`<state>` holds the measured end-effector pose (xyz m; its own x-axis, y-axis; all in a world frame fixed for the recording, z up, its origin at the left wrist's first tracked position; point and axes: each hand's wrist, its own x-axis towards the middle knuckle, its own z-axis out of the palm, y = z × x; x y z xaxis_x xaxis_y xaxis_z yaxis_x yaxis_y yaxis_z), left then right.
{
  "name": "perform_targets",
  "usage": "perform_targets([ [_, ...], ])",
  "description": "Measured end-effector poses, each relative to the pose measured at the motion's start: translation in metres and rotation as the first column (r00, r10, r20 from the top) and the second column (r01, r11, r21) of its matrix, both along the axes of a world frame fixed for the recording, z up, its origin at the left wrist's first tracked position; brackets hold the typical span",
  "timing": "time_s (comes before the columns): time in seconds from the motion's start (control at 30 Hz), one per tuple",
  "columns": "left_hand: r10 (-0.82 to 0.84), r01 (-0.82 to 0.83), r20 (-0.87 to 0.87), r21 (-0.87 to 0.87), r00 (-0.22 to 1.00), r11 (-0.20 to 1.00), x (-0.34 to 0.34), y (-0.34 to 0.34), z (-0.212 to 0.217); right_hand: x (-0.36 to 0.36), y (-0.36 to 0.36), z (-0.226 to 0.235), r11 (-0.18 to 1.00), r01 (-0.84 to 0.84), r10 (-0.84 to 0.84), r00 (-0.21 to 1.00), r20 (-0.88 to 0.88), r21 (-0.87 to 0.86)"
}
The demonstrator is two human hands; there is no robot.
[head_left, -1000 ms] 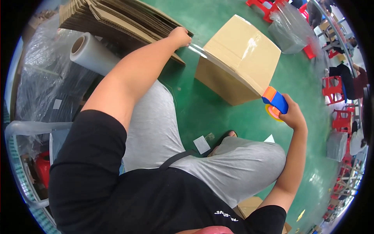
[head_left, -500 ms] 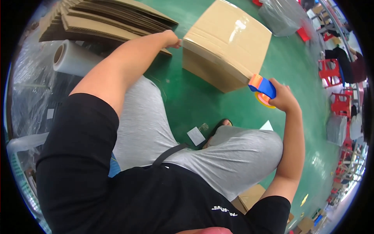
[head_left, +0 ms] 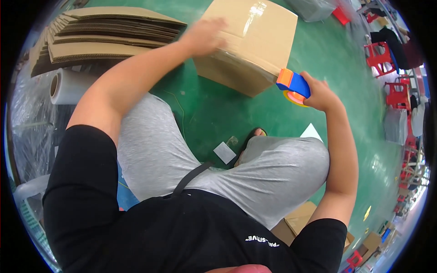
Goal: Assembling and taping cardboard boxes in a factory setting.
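Observation:
A closed brown cardboard box (head_left: 255,41) with clear tape along its top stands on the green floor in front of my knees. My left hand (head_left: 204,36), blurred by motion, lies on the box's near left edge. My right hand (head_left: 321,93) grips an orange and blue tape dispenser (head_left: 292,84) with a yellow roll, held at the box's near right corner.
A stack of flattened cardboard boxes (head_left: 104,36) lies to the left, with a roll of clear film (head_left: 68,86) below it. Red plastic stools (head_left: 380,52) stand at the right. Small white paper scraps (head_left: 224,152) lie on the floor by my foot. More cartons (head_left: 296,220) sit behind me.
My left hand has moved from the flattened cardboard stack onto the box. My right hand with the tape dispenser has come up to the box's near right corner.

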<state>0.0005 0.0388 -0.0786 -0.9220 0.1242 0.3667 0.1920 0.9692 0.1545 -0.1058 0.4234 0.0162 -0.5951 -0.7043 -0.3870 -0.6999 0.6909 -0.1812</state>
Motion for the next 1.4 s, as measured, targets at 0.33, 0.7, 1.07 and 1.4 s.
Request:
perform_targets([
  [0.33, -0.160, 0.224, 0.347, -0.152, 0.924, 0.963, 0.026, 0.035, -0.002, -0.002, 0.030, 0.011, 0.988, -0.046, 0.041, 0.999, -0.035, -0.150],
  [0.7, -0.116, 0.175, 0.290, -0.188, 0.950, 0.966, 0.015, 0.043, 0.002, -0.035, -0.056, -0.040, 0.915, -0.147, 0.169, 0.985, -0.024, 0.376],
  [1.07, -0.126, 0.182, 0.386, -0.111, 0.914, 0.977, 0.029, 0.044, 0.003, -0.038, -0.095, -0.013, 0.957, 0.141, -0.284, 0.628, -0.724, -0.253],
  [1.4, -0.125, 0.091, 0.286, 0.127, 0.950, 0.988, 0.037, 0.014, -0.010, 0.015, -0.172, -0.036, 0.750, -0.275, -0.120, 0.837, -0.533, -0.601],
])
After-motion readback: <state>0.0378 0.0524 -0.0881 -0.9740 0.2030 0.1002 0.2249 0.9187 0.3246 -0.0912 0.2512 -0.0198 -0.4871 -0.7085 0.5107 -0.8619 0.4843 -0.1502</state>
